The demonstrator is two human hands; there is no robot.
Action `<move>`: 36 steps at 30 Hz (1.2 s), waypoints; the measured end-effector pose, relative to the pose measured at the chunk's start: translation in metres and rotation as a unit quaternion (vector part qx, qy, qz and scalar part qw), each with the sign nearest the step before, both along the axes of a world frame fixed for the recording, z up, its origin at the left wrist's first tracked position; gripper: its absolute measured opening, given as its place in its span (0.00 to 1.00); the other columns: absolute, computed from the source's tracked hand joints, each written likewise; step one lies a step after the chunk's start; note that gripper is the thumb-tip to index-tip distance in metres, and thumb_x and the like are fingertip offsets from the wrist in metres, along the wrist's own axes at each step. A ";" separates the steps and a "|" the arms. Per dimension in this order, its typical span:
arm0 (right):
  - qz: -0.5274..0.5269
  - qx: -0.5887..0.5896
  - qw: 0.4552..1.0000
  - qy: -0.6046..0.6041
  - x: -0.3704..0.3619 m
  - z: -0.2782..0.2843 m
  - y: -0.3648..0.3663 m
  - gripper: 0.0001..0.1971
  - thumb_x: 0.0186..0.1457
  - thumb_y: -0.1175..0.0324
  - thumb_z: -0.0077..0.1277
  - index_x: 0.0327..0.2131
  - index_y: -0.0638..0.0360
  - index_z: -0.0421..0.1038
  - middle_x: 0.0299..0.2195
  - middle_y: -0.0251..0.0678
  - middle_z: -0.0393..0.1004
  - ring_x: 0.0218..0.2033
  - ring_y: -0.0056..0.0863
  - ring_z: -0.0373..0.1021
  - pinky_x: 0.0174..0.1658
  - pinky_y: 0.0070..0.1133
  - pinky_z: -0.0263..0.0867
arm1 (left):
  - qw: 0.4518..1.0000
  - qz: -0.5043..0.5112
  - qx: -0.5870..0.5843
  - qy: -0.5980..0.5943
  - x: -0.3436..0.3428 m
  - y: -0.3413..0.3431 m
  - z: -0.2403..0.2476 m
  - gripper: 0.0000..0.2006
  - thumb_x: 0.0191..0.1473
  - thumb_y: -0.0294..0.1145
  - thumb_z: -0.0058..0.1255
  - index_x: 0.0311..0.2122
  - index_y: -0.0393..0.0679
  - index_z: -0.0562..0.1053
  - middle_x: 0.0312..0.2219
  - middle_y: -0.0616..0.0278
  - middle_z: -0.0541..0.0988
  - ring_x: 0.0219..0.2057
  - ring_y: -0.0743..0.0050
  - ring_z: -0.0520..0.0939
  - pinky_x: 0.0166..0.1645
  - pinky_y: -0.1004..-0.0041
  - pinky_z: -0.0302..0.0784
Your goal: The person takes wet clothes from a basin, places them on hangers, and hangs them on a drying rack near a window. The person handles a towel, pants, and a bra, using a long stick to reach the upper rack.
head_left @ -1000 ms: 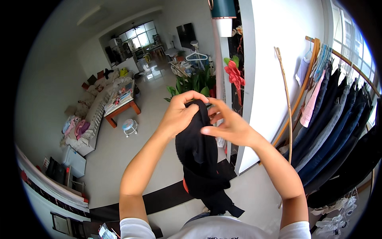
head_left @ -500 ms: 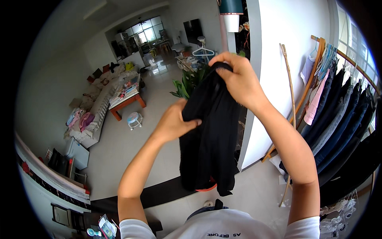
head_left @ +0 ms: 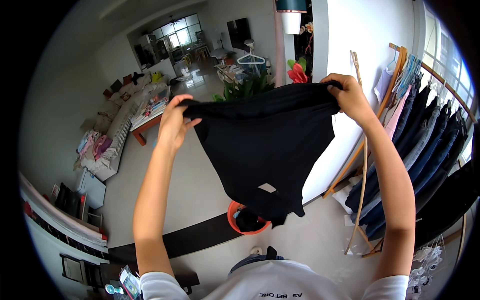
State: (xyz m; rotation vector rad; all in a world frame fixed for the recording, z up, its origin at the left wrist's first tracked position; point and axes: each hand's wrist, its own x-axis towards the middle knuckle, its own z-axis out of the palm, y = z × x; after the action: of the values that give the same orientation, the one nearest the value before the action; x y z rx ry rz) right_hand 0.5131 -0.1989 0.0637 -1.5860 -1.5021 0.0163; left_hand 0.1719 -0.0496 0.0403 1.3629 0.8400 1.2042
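Observation:
A black garment hangs stretched wide between my two hands, narrowing toward its lower end; I cannot tell what kind it is. My left hand pinches one end of its wide upper edge, thumb on the near side. At the opposite end of that edge, my right hand grips the cloth in closed fingers. A small gap near the bottom lets the floor show through. Below the garment, an orange-red basket with dark clothes in it stands on the floor, partly hidden by the cloth.
To the right, a wooden clothes rack carries jeans and other clothes, with a wooden pole leaning beside it. Leafy plants stand ahead. Farther left are a low table and a sofa piled with cloth.
My hands have moved apart, left hand leftward and right hand rightward. The bunched black garment is now spread wide, and the basket beneath shows more.

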 end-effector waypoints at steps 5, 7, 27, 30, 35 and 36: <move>0.057 -0.111 0.992 -0.019 0.007 0.005 -0.008 0.11 0.45 0.83 0.41 0.33 0.65 0.72 0.17 0.36 0.68 0.13 0.20 0.64 0.16 0.20 0.61 | 0.984 -0.014 -0.034 -0.172 0.025 0.005 0.023 0.09 0.54 0.22 0.35 0.37 0.38 0.68 0.31 0.59 0.73 0.31 0.70 0.75 0.36 0.68 0.72; 0.087 -0.141 0.985 -0.041 0.003 0.008 -0.011 0.11 0.43 0.82 0.43 0.31 0.65 0.73 0.17 0.34 0.68 0.12 0.21 0.63 0.16 0.20 0.62 | 0.977 -0.024 -0.048 -0.207 0.033 -0.001 0.029 0.08 0.52 0.20 0.37 0.36 0.37 0.69 0.30 0.59 0.73 0.30 0.70 0.75 0.35 0.70 0.72; 0.093 -0.314 0.939 -0.101 -0.041 0.007 0.055 0.10 0.42 0.83 0.45 0.30 0.72 0.73 0.18 0.35 0.68 0.14 0.18 0.65 0.16 0.14 0.67 | 0.900 0.133 0.289 0.297 -0.062 0.036 0.050 0.12 0.46 0.19 0.45 0.38 0.37 0.75 0.30 0.55 0.78 0.32 0.69 0.77 0.36 0.74 0.71; 0.025 -0.265 0.964 -0.005 -0.051 0.000 0.073 0.17 0.48 0.81 0.42 0.44 0.71 0.65 0.23 0.39 0.68 0.14 0.23 0.66 0.15 0.16 0.67 | 0.670 0.265 0.460 0.519 -0.075 0.035 0.046 0.13 0.46 0.24 0.47 0.40 0.37 0.72 0.31 0.46 0.76 0.37 0.57 0.78 0.43 0.67 0.70; 0.013 -0.202 0.965 0.164 -0.060 -0.001 0.101 0.23 0.51 0.81 0.37 0.53 0.64 0.57 0.32 0.50 0.70 0.17 0.32 0.72 0.19 0.21 0.72 | 0.820 0.172 0.170 0.518 -0.078 0.039 0.043 0.17 0.51 0.24 0.37 0.46 0.37 0.68 0.19 0.48 0.76 0.13 0.67 0.78 0.19 0.72 0.76; 0.023 -0.216 0.961 0.170 -0.061 0.014 0.105 0.22 0.51 0.84 0.32 0.51 0.64 0.62 0.36 0.50 0.70 0.26 0.33 0.74 0.23 0.21 0.74 | 0.851 0.160 0.143 0.479 -0.080 0.038 0.055 0.18 0.49 0.22 0.36 0.47 0.36 0.68 0.20 0.48 0.77 0.14 0.68 0.78 0.20 0.72 0.76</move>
State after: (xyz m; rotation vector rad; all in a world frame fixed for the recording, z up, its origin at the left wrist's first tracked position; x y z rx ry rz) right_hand 0.4516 -0.0940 0.0781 -1.7753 -1.3165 0.6509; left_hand 0.0924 -0.0114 0.0951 2.1859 1.6838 0.8524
